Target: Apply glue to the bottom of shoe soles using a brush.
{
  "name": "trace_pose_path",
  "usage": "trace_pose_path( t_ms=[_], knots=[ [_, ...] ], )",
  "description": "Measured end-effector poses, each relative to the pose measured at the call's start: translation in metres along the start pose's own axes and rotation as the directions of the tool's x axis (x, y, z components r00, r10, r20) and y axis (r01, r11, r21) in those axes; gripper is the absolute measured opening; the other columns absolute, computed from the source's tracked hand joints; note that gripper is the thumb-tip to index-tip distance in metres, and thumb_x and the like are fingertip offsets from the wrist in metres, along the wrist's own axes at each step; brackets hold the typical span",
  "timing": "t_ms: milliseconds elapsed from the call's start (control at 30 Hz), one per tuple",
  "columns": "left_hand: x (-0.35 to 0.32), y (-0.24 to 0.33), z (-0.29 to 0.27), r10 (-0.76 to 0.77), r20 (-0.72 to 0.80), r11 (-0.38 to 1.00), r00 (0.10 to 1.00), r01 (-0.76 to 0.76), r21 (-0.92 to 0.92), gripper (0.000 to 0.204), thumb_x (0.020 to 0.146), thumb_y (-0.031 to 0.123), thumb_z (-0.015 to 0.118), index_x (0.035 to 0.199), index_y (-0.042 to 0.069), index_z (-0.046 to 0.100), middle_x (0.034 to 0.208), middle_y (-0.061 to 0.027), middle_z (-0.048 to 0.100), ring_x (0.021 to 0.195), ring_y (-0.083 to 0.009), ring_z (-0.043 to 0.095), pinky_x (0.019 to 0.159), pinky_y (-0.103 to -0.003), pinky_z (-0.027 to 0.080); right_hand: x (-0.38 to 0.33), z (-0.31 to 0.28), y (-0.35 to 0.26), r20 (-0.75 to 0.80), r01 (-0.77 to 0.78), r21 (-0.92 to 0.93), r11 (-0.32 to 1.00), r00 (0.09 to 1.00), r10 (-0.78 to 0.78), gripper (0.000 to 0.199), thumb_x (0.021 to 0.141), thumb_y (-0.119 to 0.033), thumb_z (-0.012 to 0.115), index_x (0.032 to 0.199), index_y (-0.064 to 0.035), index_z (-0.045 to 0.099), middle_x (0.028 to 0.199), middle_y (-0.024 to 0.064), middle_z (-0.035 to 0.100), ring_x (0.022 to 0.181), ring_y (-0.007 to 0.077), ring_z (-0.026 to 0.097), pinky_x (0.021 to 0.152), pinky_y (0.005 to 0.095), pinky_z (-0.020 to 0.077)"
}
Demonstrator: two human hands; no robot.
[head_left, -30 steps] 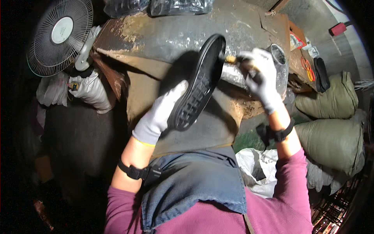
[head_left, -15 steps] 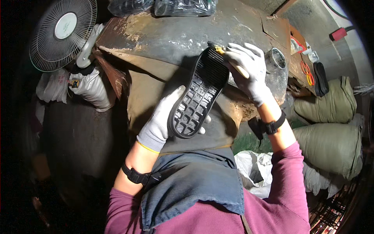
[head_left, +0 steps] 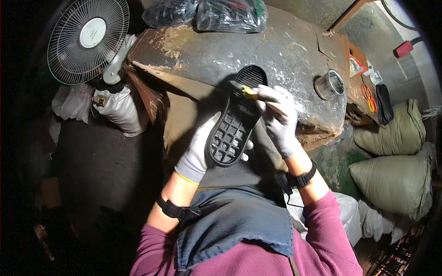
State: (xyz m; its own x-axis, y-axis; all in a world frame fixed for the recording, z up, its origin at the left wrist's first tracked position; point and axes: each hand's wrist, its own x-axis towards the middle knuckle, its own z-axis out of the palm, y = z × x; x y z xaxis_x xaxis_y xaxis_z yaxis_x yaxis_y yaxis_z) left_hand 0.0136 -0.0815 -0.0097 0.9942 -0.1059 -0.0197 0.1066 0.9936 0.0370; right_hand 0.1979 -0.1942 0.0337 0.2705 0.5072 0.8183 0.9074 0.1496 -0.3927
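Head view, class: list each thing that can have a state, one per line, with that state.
Sole: held up off the bench, lugged face toward the camera.
Left hand: gloved, gripping the sole's heel end.
Right hand: gloved, holding a brush.
Brush: tip touching the sole near its toe.
Tin: open, upright on the bench.
Fan: whether running, cannot tell.

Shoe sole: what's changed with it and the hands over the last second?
The black shoe sole was turned in the left hand: a second ago it stood nearly edge-on, now its gridded face points at the camera. The right hand has kept the small brush at the sole's far end. Both gloved hands kept their hold; the metal tin and fan stayed put.
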Motion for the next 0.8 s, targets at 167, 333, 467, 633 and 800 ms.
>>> trace_pose_path(
  t_ms=[167, 333, 467, 633, 800],
  knots=[
    [0.001, -0.002, 0.013, -0.011, -0.022, 1.000, 1.000, 0.011, -0.020, 0.060, 0.105, 0.045, 0.025, 0.145, 0.004, 0.042, 0.136, -0.0278, 0.053, 0.112, -0.0577, 0.055, 0.086, -0.073, 0.048, 0.007, -0.019, 0.050, -0.122, -0.384, 0.195, 0.903, 0.904, 0.411, 0.013, 0.087, -0.006, 0.073, 0.099, -0.0038, 0.069, 0.102, 0.0064, 0.070, 0.089, 0.0149, 0.064, 0.081, 0.0250, 0.0497],
    [0.002, -0.010, 0.008, 0.014, 0.033, 1.000, 0.999, -0.014, -0.016, 0.060, 0.105, 0.045, 0.026, 0.143, 0.002, 0.043, 0.135, -0.0272, 0.054, 0.112, -0.0567, 0.056, 0.088, -0.071, 0.048, -0.003, 0.004, 0.014, 0.159, -0.553, 0.447, 0.703, 0.823, 0.546, 0.011, 0.087, -0.010, 0.073, 0.093, -0.0009, 0.071, 0.101, 0.0065, 0.071, 0.097, 0.0164, 0.064, 0.086, 0.0300, 0.0493],
    [0.004, -0.014, 0.018, 0.137, 0.008, 0.990, 0.991, -0.137, -0.021, 0.058, 0.104, 0.045, 0.033, 0.136, 0.000, 0.049, 0.126, -0.0202, 0.062, 0.108, -0.0438, 0.063, 0.085, -0.061, 0.054, -0.018, 0.001, -0.027, 0.183, -0.536, 0.378, 0.755, 0.842, 0.507, 0.010, 0.084, -0.008, 0.075, 0.093, -0.0047, 0.073, 0.103, 0.0068, 0.073, 0.102, 0.0219, 0.063, 0.094, 0.0350, 0.0479],
    [0.012, -0.012, 0.015, 0.339, 0.012, 0.940, 0.941, -0.338, -0.045, 0.047, 0.102, 0.037, 0.041, 0.128, 0.001, 0.057, 0.123, -0.0135, 0.064, 0.112, -0.0266, 0.061, 0.100, -0.042, 0.049, -0.020, -0.003, -0.061, 0.201, -0.346, 0.307, 0.887, 0.934, 0.295, 0.014, 0.082, -0.011, 0.076, 0.096, -0.0104, 0.073, 0.103, 0.0049, 0.073, 0.100, 0.0218, 0.065, 0.097, 0.0383, 0.0448],
    [0.015, 0.010, 0.006, 0.353, 0.054, 0.935, 0.934, -0.354, 0.028, 0.067, 0.101, 0.053, 0.030, 0.136, -0.001, 0.051, 0.123, -0.0280, 0.061, 0.104, -0.0401, 0.065, 0.093, -0.050, 0.054, -0.018, -0.009, -0.080, 0.261, -0.034, 0.259, 0.965, 0.965, -0.036, 0.019, 0.077, -0.005, 0.078, 0.090, -0.0118, 0.066, 0.102, 0.0034, 0.072, 0.106, 0.0230, 0.067, 0.097, 0.0443, 0.0451]
  ],
)
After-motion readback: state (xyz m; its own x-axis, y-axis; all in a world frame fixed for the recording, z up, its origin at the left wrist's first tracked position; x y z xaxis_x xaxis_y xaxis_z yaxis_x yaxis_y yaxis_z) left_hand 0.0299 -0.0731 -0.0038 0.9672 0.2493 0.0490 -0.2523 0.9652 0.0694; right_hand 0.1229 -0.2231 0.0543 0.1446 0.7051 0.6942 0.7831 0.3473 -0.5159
